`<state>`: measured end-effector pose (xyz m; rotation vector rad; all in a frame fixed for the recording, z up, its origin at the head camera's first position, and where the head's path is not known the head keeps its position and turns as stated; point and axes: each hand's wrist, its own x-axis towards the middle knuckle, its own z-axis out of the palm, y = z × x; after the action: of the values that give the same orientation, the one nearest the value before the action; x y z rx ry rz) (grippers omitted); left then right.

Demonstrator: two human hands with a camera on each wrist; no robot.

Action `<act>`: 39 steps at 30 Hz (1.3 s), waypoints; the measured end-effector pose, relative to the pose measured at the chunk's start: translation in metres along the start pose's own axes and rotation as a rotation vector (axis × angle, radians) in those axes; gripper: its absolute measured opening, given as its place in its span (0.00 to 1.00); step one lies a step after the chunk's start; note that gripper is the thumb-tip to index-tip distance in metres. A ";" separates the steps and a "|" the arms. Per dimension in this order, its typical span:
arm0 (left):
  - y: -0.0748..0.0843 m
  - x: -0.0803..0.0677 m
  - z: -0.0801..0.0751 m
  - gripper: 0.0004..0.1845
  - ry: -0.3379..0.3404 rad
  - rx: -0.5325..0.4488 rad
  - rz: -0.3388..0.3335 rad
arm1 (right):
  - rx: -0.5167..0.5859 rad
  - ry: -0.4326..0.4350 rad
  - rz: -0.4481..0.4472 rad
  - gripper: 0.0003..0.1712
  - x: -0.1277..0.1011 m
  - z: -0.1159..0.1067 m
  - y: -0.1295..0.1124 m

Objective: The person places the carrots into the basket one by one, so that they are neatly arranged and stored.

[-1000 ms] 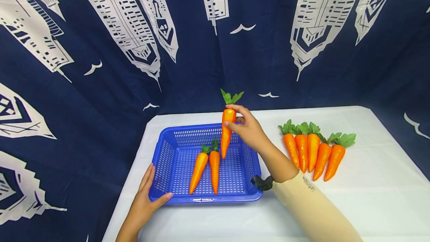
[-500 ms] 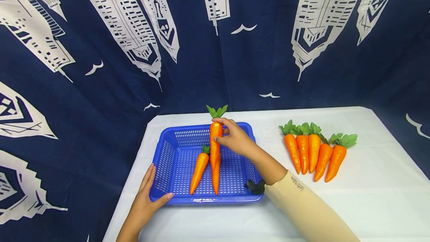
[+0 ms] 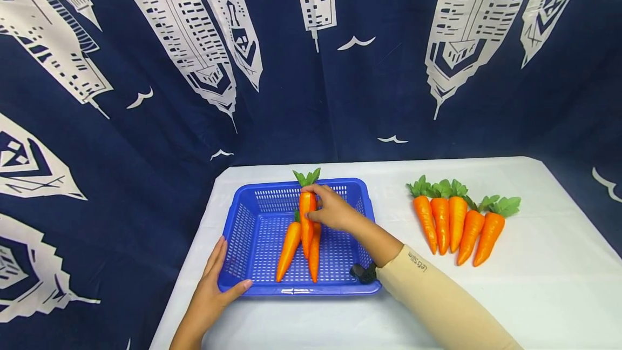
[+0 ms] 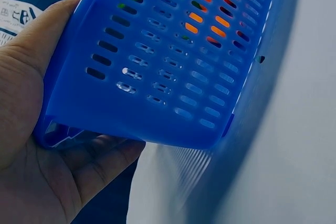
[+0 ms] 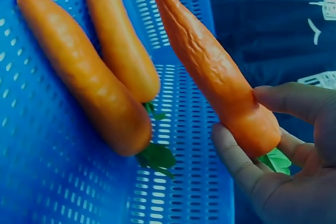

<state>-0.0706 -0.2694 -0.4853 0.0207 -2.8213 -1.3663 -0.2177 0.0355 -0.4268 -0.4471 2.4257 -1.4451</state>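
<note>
My right hand [image 3: 332, 210] [image 5: 283, 161] pinches the thick end of an orange carrot [image 3: 306, 220] [image 5: 215, 77] and holds it tip down inside the blue basket [image 3: 243, 215] [image 5: 173, 192], just above two carrots. Those two carrots [image 3: 290, 250] [image 5: 79, 77] lie side by side on the basket floor. My left hand [image 3: 214, 285] [image 4: 42, 145] grips the basket's near left corner [image 4: 157, 87], thumb on the front rim, fingers along the left wall.
Several more carrots [image 3: 457, 226] with green leaves lie in a row on the white table [image 3: 534, 285] to the right of the basket. A dark blue curtain with white building prints [image 3: 146, 96] hangs behind and to the left.
My right hand has lowered the carrot from above the basket's far rim down and leftward into the basket, close over the two lying carrots. The left hand stayed on the corner.
</note>
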 end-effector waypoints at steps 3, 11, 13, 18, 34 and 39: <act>0.000 0.000 0.000 0.59 -0.001 -0.003 -0.003 | -0.037 -0.021 0.009 0.31 0.003 0.005 0.005; 0.001 0.000 -0.001 0.59 -0.006 0.001 -0.024 | -0.162 -0.032 0.005 0.29 0.009 0.015 0.012; 0.001 0.000 -0.001 0.59 -0.007 0.004 -0.029 | -0.211 -0.038 0.001 0.28 0.010 0.018 0.013; 0.001 -0.001 -0.001 0.59 -0.010 0.005 -0.035 | -0.246 -0.063 0.019 0.28 0.011 0.024 0.016; -0.001 -0.001 0.001 0.59 0.002 -0.002 -0.006 | -0.349 -0.113 -0.016 0.26 0.013 0.027 0.031; 0.000 0.000 0.000 0.59 0.001 -0.002 -0.013 | -0.403 -0.150 -0.022 0.25 0.015 0.028 0.036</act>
<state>-0.0704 -0.2694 -0.4852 0.0400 -2.8235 -1.3715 -0.2244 0.0233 -0.4726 -0.6439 2.5903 -0.8867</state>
